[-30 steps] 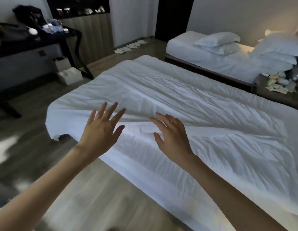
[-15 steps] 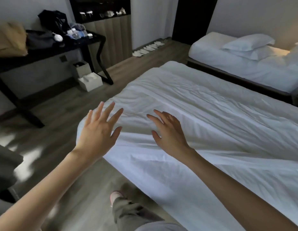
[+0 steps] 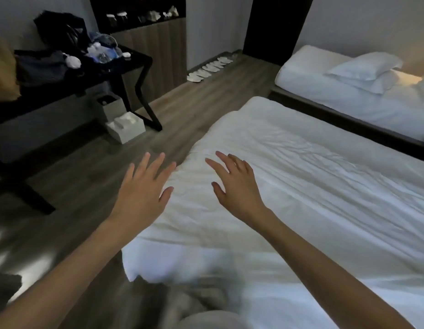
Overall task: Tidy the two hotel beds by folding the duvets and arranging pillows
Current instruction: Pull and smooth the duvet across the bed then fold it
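Note:
A wrinkled white duvet (image 3: 313, 186) lies spread over the near bed, its foot corner close to my hands. My left hand (image 3: 142, 193) is held out with fingers spread, over the duvet's left edge and the floor, holding nothing. My right hand (image 3: 237, 186) is also spread, hovering over the duvet near its corner. I cannot tell if either hand touches the fabric. The far bed (image 3: 336, 100) at the upper right carries two stacked white pillows (image 3: 365, 70).
A black desk (image 3: 71, 74) cluttered with bags and bottles stands at the left. White boxes (image 3: 125, 127) sit on the wooden floor beside its leg. White slippers (image 3: 211, 68) line the wall. A narrow aisle separates the two beds. My legs show at the bottom.
The view has swung left and toward the foot of the near bed. Both hands stay spread and now hover near the duvet's foot corner rather than mid-bed.

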`<state>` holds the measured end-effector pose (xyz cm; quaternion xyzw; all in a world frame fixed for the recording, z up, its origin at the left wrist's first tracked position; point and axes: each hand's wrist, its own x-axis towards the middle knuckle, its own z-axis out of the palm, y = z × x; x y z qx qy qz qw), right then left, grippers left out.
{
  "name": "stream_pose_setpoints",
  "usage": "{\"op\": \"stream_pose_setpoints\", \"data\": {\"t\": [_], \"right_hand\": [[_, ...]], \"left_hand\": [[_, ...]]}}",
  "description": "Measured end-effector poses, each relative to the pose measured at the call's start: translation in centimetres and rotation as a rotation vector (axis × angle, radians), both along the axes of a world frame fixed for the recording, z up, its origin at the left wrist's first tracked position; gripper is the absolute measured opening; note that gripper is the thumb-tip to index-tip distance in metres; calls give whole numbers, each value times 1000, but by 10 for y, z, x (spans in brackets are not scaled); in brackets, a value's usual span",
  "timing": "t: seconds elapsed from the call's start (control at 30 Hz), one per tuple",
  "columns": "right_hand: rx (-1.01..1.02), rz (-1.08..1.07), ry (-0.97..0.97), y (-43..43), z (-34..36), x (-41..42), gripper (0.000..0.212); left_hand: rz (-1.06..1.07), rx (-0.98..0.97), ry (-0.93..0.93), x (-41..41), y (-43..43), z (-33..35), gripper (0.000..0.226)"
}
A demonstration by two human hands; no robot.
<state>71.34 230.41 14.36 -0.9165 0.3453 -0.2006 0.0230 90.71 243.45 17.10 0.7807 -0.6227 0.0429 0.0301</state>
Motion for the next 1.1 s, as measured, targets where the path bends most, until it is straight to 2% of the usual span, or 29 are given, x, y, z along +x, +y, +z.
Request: {"op": "stream_pose_setpoints", "data": {"t": [0.13, 0.33, 0.47, 0.6, 0.87, 1.1], "right_hand": [[39, -112, 0, -14, -20, 52, 55], [107, -348, 5, -20, -52, 132, 58], [112, -553, -6, -9, -50, 193, 58], [98, -670, -12, -2, -32, 246, 58], [160, -914, 51, 1, -53, 282, 59], [280, -1149, 18, -60, -90, 286, 59]], "left_hand": [[-91, -15, 90, 62, -38, -17, 56], [-282, -8, 94, 165, -84, -32, 56], [-474, 25, 54, 241, -103, -26, 55], [-567, 30, 109, 302, -127, -24, 53], [-783, 83, 163, 333, -202, -34, 55], [-1012, 89, 82, 324, -309, -50, 55]]}}
